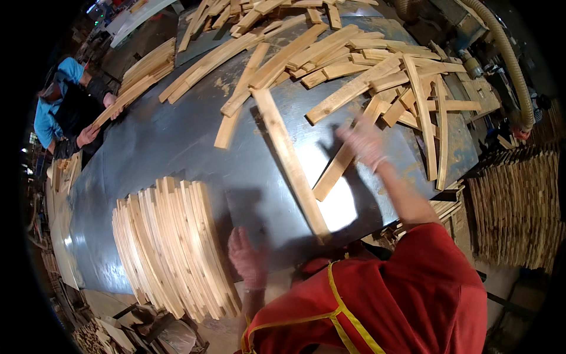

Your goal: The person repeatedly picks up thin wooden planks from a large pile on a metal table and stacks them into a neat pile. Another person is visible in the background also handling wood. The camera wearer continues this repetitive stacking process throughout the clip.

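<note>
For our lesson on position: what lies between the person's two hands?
In the head view: a long wooden slat, then another slat near the right hand.

I get white glare [346, 207] toward the near edge of the worktop [171, 144], a blurred right hand [362, 143], perhaps underexposed, bent margins.

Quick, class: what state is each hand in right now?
Left hand: holds nothing visible; blurred, open or closed unclear.
Right hand: over a wooden slat; blurred, grip cannot be told.

Stacked wooden slats [171, 248] and a ribbed hose [510, 56] mark a woodworking workshop.
</note>
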Demonstrator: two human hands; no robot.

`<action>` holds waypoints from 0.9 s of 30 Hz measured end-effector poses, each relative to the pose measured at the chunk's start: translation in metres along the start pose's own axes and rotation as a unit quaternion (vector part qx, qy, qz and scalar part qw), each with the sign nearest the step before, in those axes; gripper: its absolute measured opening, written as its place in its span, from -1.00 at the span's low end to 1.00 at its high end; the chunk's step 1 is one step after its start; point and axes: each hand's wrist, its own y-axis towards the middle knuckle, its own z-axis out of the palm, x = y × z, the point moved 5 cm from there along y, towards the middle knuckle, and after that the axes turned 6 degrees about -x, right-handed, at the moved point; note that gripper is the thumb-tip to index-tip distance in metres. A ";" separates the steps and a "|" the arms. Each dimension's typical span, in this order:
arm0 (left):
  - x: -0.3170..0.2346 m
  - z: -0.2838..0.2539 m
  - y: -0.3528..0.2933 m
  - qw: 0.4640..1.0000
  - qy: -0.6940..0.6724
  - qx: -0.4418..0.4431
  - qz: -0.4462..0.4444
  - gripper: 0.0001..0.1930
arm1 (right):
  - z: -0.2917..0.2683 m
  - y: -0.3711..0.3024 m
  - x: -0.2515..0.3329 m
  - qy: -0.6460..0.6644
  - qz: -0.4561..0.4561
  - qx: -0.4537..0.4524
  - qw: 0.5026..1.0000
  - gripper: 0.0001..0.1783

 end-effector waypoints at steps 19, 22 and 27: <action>-0.009 0.038 -0.001 0.963 -0.206 0.088 -0.147 -0.26 | 0.050 -0.073 -0.119 0.357 0.187 0.161 0.901 -0.55; 0.029 0.024 -0.054 0.818 -0.464 0.137 -0.312 -0.27 | 0.140 -0.140 -0.069 0.275 0.109 0.257 0.920 -0.55; 0.045 -0.015 -0.091 0.917 -0.265 0.113 -0.274 -0.50 | 0.236 -0.244 0.089 0.020 0.014 0.464 0.886 -0.31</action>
